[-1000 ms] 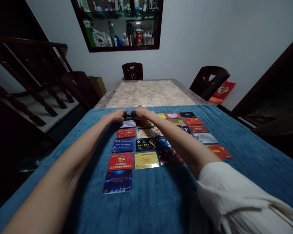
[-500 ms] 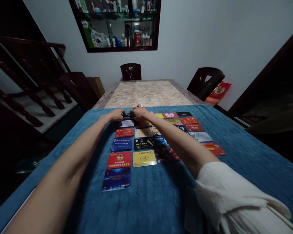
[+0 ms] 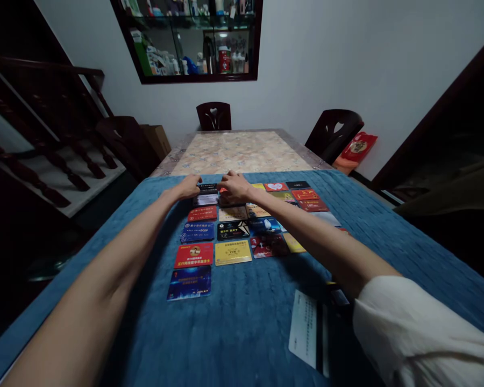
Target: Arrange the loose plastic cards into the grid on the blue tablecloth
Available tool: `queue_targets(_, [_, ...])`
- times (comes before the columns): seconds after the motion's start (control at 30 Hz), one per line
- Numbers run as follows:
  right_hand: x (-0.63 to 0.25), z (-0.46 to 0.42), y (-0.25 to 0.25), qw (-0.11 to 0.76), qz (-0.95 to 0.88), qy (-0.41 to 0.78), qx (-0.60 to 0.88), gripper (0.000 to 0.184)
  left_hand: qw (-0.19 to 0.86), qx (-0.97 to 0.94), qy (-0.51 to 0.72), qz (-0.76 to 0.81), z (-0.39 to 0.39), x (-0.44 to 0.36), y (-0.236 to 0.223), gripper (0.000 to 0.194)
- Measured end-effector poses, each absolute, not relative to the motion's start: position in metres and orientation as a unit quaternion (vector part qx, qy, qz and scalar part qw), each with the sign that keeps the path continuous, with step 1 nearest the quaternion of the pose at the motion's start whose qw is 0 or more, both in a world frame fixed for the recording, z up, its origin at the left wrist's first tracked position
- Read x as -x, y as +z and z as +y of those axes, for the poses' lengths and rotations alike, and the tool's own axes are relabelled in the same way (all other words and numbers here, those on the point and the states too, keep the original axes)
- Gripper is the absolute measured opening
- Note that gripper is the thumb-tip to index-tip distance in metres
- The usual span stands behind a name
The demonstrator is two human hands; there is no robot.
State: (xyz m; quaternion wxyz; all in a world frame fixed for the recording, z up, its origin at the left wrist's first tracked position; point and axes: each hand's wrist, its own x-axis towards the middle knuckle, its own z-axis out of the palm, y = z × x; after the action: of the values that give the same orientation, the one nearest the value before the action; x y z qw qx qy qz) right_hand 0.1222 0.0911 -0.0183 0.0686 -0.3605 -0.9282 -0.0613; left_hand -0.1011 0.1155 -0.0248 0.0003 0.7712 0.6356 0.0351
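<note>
Black card (image 3: 208,188), flat, long axis crosswise

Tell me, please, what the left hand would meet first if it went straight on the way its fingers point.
Most likely the black card just beside the left hand; should it pass above that card, the right hand would be next in line. Its height over the cloth is hard to judge.

A dining area in what appears to be a private home, where dark wooden chairs (image 3: 221,122) with carved backs stand around a long table (image 3: 246,148) part-covered by a blue cloth (image 3: 242,312), a turned-wood banister (image 3: 48,65) runs along the left, and glass shelves (image 3: 197,22) set into the white wall (image 3: 326,59) hold a flask (image 3: 210,56), a red canister (image 3: 225,60) and assorted bottles (image 3: 175,67)
</note>
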Motion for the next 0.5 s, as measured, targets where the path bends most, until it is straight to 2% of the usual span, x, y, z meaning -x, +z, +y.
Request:
queue_targets(0.17, [-0.138, 0.073, -0.021, 0.099, -0.927, -0.074, 0.355, 0.021, -0.024, -0.772, 0.082, 0.630, 0.096, 0.092, -0.026, 0.036])
queue_targets(0.27, [-0.150, 0.059, -0.021, 0.108, -0.924, -0.079, 0.357, 0.022, -0.038, -0.774, 0.108, 0.622, 0.080, 0.084, -0.025, 0.026])
queue_targets(0.5, [-0.184, 0.024, -0.022, 0.122, -0.925, -0.078, 0.351, 0.021, -0.053, -0.790, 0.164, 0.589, 0.035, 0.054, -0.029, 0.024])
